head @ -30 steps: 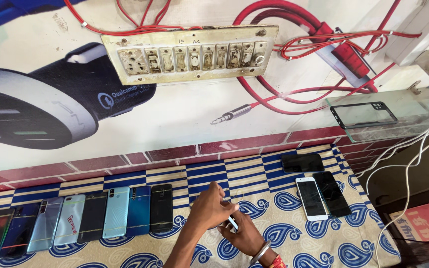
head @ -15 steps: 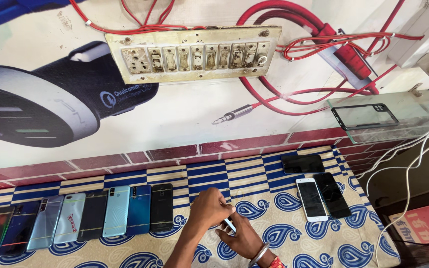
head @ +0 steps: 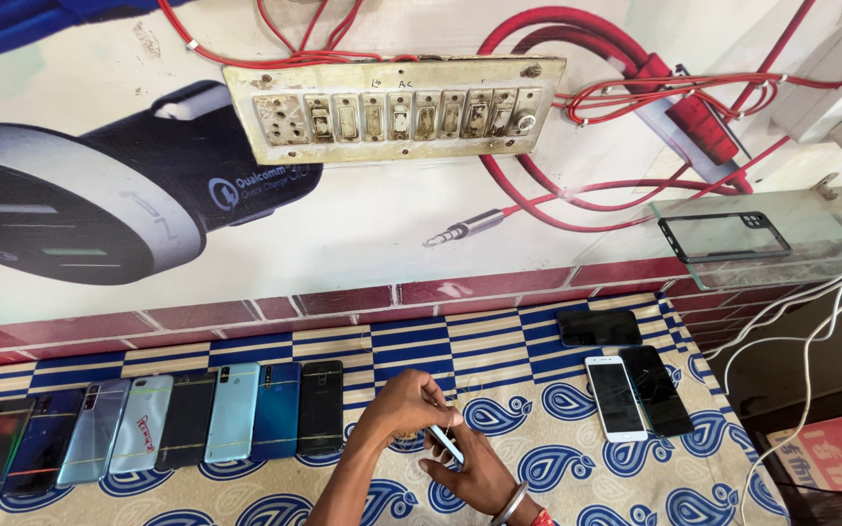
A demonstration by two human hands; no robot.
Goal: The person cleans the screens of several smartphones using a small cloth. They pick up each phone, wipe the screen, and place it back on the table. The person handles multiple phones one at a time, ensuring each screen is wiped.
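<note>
Cotton cloth printed with blue paisley and blue-and-white stripes covers the surface across the lower half of the head view. At the bottom centre, the left hand comes up from the lower edge with fingers bent and pinched together on the upper end of a small slim phone part, a thin flat strip with a pale blue, glossy face. The right hand, wearing a metal bangle at the wrist, cups it from below, fingers curled up against its lower end. The strip's long axis runs on a diagonal, from upper left near the left fingertips down to the lower right toward the right palm; most of it is hidden between the hands, so its full shape cannot be told.

Left of the hands, a row of smartphones lies side by side, backs up, smooth and rectangular, in black, dark blue, silver and light teal. To the right lie a white phone and a black phone touching edge to edge, with another dark phone above them. On the wall at upper centre hangs a grimy cream switchboard, with red cables looping off to the upper right.
</note>
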